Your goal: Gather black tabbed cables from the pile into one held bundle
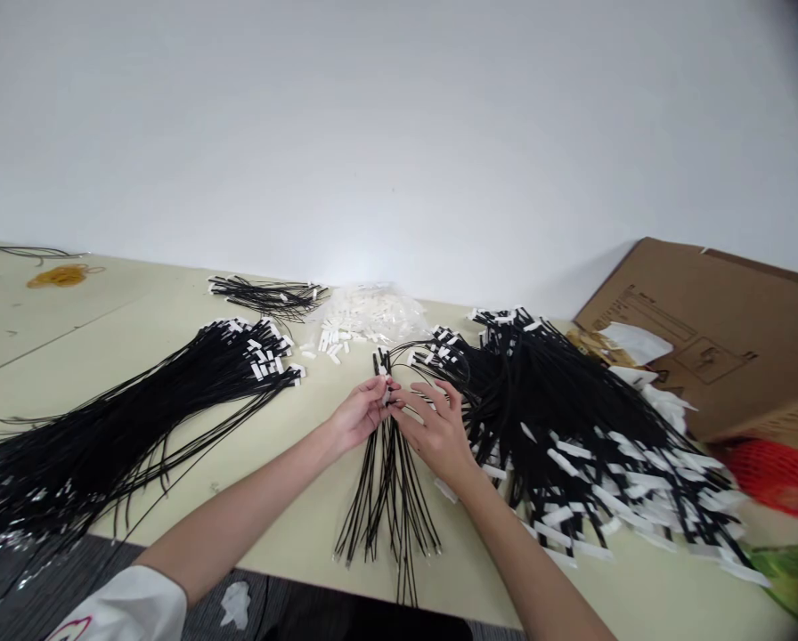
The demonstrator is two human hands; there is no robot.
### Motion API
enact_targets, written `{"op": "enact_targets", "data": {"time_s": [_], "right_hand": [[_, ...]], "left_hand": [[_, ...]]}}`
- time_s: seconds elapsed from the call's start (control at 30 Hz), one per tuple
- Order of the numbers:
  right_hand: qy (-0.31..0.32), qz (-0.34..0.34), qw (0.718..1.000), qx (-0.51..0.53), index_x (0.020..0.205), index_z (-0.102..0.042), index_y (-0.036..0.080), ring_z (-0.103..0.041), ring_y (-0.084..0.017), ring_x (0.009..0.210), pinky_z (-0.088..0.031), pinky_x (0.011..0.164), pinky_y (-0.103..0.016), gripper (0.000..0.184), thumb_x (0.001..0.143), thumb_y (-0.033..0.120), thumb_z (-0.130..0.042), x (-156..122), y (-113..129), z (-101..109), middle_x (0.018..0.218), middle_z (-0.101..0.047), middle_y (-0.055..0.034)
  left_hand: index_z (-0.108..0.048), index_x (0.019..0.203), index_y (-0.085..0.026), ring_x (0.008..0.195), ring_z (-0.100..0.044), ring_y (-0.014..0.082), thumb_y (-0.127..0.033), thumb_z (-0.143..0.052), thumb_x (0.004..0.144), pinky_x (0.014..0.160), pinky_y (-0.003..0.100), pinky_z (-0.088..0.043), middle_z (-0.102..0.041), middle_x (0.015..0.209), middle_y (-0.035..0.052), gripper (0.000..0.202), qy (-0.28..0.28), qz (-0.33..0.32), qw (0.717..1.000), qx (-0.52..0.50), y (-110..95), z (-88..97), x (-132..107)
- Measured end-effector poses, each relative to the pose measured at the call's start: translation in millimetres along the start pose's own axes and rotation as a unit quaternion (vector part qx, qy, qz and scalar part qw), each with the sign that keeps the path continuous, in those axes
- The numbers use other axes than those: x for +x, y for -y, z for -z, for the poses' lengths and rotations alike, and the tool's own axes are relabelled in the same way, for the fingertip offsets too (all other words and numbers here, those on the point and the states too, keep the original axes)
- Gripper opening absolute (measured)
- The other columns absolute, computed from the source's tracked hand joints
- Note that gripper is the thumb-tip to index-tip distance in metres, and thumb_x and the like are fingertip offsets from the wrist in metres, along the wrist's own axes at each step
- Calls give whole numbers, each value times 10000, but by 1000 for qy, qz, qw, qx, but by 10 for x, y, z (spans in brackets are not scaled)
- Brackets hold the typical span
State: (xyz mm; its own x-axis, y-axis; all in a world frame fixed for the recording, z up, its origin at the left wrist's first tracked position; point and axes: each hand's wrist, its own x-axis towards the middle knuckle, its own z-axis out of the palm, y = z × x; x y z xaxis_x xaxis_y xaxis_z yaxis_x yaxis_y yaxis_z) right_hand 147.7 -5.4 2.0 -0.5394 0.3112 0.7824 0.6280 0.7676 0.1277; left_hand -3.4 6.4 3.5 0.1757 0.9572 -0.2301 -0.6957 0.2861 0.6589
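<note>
My left hand [360,412] is closed in a pinch on a small white connector [386,390]. Facing it, my right hand [435,429] pinches the end of a black wire against that connector with thumb and forefinger, its other fingers apart. The fingertips hide part of the joint, so I cannot tell whether the wire sits inside the connector. Beneath both hands lies a loose bundle of black wires [392,507], fanned toward the table's front edge. Behind them, white connectors [336,336] spill from a clear plastic bag [399,312].
Left lies a thick pile of black wires [145,418] with white connectors; a smaller bundle [265,294] rests behind it. A large heap of wires with white tags [539,401] covers the right. Beyond are a cardboard box [706,338], a red net bag [783,476] and yellow rubber bands [61,275].
</note>
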Motion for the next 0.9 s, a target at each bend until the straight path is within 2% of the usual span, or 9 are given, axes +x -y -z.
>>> {"op": "enact_targets", "data": {"time_s": [0.3,0.6,0.77,0.9], "right_hand": [[-37,-21,999,24,863,-605,240,-507,-171,971,-314,920,-397,141,782,131,-567,26,16,-28,960,-646,31],[-32,-90,989,116,856,-625,230,-489,-172,961,-359,852,-356,115,802,166,-547,34,-25,70,919,-644,4],[-7,-43,994,95,869,-636,266,-464,-184,1006,-337,866,-372,153,781,164,-563,17,-42,77,995,-611,-4],[-9,-23,998,56,822,-635,266,-457,-187,1006,-317,872,-384,134,777,163,-561,12,-25,63,1000,-600,-7]], "left_hand": [[-617,753,-129,621,-588,85,-149,-537,788,606,191,-482,-625,726,29,90,21,-4,1000,-2,29,23,24],[-613,758,-136,640,-590,95,-134,-520,791,641,225,-486,-628,746,30,99,36,-36,997,59,51,39,27],[-609,745,-130,642,-592,91,-126,-513,791,630,198,-470,-631,723,36,107,46,-52,994,80,48,56,47],[-597,755,-137,668,-605,103,-125,-542,772,666,219,-476,-638,741,35,58,45,-52,995,76,58,35,37]]}}
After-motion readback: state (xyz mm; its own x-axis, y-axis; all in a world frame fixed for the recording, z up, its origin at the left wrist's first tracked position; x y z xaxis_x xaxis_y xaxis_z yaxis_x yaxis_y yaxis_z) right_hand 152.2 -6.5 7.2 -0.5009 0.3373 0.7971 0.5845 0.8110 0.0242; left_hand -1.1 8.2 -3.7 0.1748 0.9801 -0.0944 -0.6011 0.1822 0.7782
